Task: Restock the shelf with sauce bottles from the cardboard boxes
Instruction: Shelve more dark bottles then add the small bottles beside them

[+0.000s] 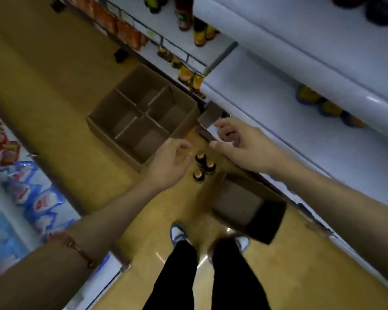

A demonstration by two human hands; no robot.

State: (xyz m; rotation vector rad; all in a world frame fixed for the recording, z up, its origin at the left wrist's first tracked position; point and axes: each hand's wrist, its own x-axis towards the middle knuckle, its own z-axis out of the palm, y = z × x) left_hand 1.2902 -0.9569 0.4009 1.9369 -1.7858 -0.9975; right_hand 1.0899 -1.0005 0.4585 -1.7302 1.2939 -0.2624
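No readable text anywhere: labels on the shelf bottles [199,33] just yellow and orange smears, print on the red and blue packets [34,198] at left blurred beyond reading, divided cardboard box [141,117] plain brown, caps of the three floor bottles [203,167] unmarked, shelf edge strip [177,50] too small to make out.

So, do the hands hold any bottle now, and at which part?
No. The left hand and the right hand both hang with loosely curled fingers above the three bottles on the floor, holding nothing.
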